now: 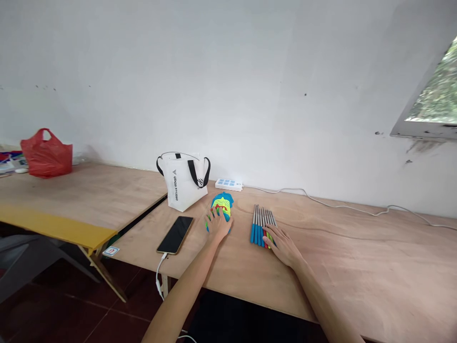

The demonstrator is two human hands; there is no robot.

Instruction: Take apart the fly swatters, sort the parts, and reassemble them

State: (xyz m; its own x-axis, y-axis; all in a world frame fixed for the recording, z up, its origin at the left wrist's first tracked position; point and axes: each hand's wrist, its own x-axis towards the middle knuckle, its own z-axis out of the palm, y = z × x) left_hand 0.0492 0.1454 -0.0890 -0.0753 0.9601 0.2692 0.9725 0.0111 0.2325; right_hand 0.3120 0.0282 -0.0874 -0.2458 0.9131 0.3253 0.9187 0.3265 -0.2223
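My left hand (218, 226) lies spread on a pile of blue, yellow, red and green pieces dotted with small holes (222, 200). My palm and fingers cover the lower part, so I cannot tell what kind of thing they are. To the right, slim metal rods with coloured handles (257, 233) lie side by side in a row, the silver ends pointing toward the wall. Most of the visible handles are blue, with red and yellow ones near my fingers. My right hand (280, 243) rests flat over the row's right side, fingers stretched out.
Left of the pile lies a black phone (175, 235) with a white cable (159, 281). Behind it stands a white bag (183, 183) with black handles. A power strip (229, 184) sits by the wall. On the adjoining left table is a red plastic bag (48, 155).
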